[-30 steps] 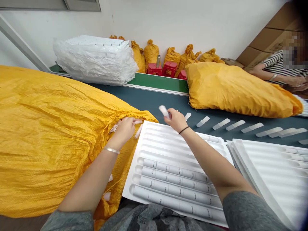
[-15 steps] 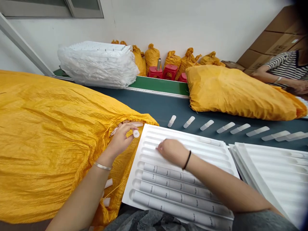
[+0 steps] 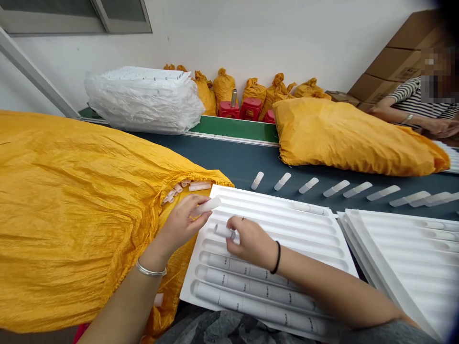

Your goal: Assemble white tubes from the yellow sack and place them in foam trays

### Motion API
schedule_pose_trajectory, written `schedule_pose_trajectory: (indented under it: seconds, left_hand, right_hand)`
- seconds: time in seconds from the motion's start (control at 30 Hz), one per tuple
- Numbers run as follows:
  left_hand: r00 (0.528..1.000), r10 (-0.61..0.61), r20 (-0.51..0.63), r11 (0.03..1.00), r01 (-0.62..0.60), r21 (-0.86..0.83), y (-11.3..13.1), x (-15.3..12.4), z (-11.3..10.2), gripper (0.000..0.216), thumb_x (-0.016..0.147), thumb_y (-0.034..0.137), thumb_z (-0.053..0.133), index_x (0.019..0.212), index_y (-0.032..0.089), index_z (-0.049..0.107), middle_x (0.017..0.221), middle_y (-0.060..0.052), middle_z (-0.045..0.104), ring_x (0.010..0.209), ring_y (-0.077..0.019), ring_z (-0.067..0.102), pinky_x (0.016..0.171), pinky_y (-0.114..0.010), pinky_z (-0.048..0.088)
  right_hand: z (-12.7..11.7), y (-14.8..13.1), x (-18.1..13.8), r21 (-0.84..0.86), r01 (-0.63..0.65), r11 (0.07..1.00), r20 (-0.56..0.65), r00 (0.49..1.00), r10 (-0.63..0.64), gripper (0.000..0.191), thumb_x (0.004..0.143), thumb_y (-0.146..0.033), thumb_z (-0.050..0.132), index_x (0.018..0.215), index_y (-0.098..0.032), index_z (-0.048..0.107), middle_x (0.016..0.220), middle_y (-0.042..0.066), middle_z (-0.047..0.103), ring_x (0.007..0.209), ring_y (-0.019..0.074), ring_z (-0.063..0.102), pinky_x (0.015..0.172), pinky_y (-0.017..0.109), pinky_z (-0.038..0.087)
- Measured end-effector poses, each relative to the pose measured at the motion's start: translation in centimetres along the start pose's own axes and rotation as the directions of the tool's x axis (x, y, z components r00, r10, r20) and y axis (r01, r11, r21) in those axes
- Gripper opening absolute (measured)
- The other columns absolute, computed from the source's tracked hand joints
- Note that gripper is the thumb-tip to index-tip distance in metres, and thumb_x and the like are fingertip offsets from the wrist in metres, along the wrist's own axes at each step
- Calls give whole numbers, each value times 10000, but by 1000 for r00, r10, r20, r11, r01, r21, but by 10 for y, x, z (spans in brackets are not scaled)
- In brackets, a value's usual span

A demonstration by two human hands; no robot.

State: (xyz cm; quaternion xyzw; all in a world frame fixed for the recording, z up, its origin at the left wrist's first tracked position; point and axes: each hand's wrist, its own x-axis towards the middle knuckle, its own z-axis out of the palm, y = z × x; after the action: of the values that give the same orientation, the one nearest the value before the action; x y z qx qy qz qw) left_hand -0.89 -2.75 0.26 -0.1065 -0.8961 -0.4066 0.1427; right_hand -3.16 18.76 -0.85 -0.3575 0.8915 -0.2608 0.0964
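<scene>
My left hand (image 3: 181, 223) is closed on a white tube (image 3: 208, 206) at the left edge of a white grooved tray (image 3: 287, 224). My right hand (image 3: 247, 241) pinches another white tube (image 3: 224, 231) over a middle groove of that tray. The tray's nearest grooves hold rows of printed white tubes (image 3: 251, 282). Just left, the open mouth of a big yellow sack (image 3: 71, 210) shows several loose tubes (image 3: 186, 187).
A row of white tubes (image 3: 337, 188) lies on the dark conveyor belt (image 3: 229, 157) beyond the tray. A second stack of trays (image 3: 409, 258) sits at right. Another yellow sack (image 3: 351, 136), bagged white trays (image 3: 143, 100) and a person's arm (image 3: 412, 114) lie farther back.
My left hand drew a tube out of the sack mouth and came to the tray's edge. My right hand pulled back from the belt to the tray's middle and now holds a tube.
</scene>
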Motion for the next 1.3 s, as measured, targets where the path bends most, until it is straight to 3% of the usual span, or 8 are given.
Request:
schedule_pose_trajectory:
  seconds: [0.1,0.3,0.43,0.63,0.83,1.1,1.2,1.3]
  left_hand:
    - [996,70,64,997,-72,28,6,-3,-6,286,858,314,563,1130,230,575,1075,-56,631,999,-208,577,863,-311,449]
    - [982,114,147,989,-126,72,13,-4,-14,394,893,294,510,1286,260,515,1129,-60,631,1017,-211,585,873,-311,446]
    - [975,122,186,991,-131,37,16,-4,-16,363,905,297,490,1260,238,537,1144,-65,638,1013,-208,592,867,-305,447]
    - [956,212,201,972,-228,59,23,-8,-14,348,891,289,537,1224,190,558,1002,-59,683,884,-176,618,779,-280,468]
    - [914,396,92,892,-406,197,26,-8,-2,383,873,211,568,1246,141,513,962,-82,656,860,-179,586,778,-313,478]
    - [891,436,128,816,-452,360,30,-12,1,612,908,237,498,1440,112,224,787,-61,585,676,-184,502,612,-310,455]
    - [898,401,181,818,-440,372,29,-19,4,638,919,238,470,1464,148,152,770,-47,574,675,-189,513,609,-308,461]
    - [916,329,231,852,-393,346,19,-21,9,653,928,283,453,1472,180,106,851,-63,610,735,-200,559,666,-326,488]
  right_hand:
    - [-22,6,2,279,37,960,-234,972,31,231,854,-247,504,1075,-180,511,828,25,590,707,135,547,663,261,474]
    - [-43,18,1,282,207,937,-380,921,-89,250,913,-256,476,1158,-216,504,937,48,585,806,148,542,758,305,472]
    - [-48,21,1,340,250,906,-331,934,-134,247,908,-227,486,1153,-219,517,1012,55,609,855,147,570,765,291,490]
    - [-56,20,3,242,372,896,-263,914,-308,260,904,-241,519,1159,-204,556,1085,76,649,981,170,601,862,315,475]
    - [-45,16,5,417,149,897,-158,983,-90,260,904,-329,517,1105,-179,586,833,36,653,684,122,575,636,251,474]
    - [-40,10,5,654,21,756,-24,1000,-7,300,921,-386,471,1082,-156,580,813,41,625,717,128,589,669,258,501]
    - [-38,12,9,486,104,868,9,992,-124,290,918,-362,485,1095,-165,602,889,62,649,781,149,601,719,281,495]
    - [-34,16,22,26,272,962,-3,962,-272,250,851,-339,586,1003,-157,667,962,110,638,881,215,578,795,343,451]
